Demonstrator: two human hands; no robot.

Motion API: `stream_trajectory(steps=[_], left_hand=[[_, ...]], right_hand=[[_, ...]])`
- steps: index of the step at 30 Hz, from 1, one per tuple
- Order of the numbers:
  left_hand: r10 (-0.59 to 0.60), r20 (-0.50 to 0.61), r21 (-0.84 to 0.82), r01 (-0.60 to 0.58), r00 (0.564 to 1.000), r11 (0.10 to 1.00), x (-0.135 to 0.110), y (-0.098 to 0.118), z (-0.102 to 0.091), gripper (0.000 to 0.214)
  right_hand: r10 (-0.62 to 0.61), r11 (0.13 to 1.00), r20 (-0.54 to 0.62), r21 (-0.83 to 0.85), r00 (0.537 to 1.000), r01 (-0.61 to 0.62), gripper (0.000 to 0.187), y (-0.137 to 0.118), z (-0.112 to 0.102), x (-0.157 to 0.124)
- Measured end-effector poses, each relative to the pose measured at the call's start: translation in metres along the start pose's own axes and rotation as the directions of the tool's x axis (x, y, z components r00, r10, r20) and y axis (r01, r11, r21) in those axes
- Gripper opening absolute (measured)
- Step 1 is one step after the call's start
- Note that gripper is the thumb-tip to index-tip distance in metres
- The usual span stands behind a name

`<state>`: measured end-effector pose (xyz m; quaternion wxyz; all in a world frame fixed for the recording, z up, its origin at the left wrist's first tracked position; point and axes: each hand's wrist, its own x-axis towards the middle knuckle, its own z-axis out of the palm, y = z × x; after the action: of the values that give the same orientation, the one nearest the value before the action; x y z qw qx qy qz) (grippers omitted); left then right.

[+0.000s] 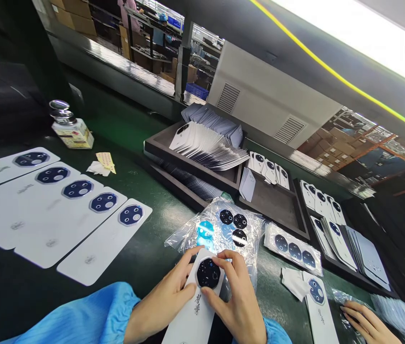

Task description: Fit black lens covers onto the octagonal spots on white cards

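My left hand (166,302) and right hand (241,306) both clamp one white back cover (192,321); five more covers (66,224) lie at ten o'clock, print unreadable.

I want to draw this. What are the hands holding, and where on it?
A white phone back cover, by its top end: left hand on its left edge, right hand with fingers around the round black camera piece.

Back cover (195,309) lies before the plastic bag (250,228).
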<state>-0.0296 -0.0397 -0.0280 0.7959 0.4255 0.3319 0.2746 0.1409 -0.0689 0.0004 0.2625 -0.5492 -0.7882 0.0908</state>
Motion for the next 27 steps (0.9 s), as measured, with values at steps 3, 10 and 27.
stream_trajectory(steps=[3,10,27], left_hand=[[-0.003,0.002,0.019,0.003,1.000,1.000,-0.002,0.003,0.000,0.069],[-0.014,-0.014,0.181,0.016,1.000,0.983,-0.006,0.008,0.000,0.064],[0.126,-0.175,0.278,-0.074,0.976,0.958,0.002,-0.005,-0.002,0.041]], right_hand=[[0.003,1.000,0.001,-0.002,1.000,-0.003,0.046,0.000,-0.001,0.000],[0.002,0.999,-0.011,-0.041,1.000,-0.002,0.046,-0.001,0.000,0.003],[-0.025,0.990,-0.133,-0.141,0.991,0.007,0.029,-0.009,0.013,0.002]])
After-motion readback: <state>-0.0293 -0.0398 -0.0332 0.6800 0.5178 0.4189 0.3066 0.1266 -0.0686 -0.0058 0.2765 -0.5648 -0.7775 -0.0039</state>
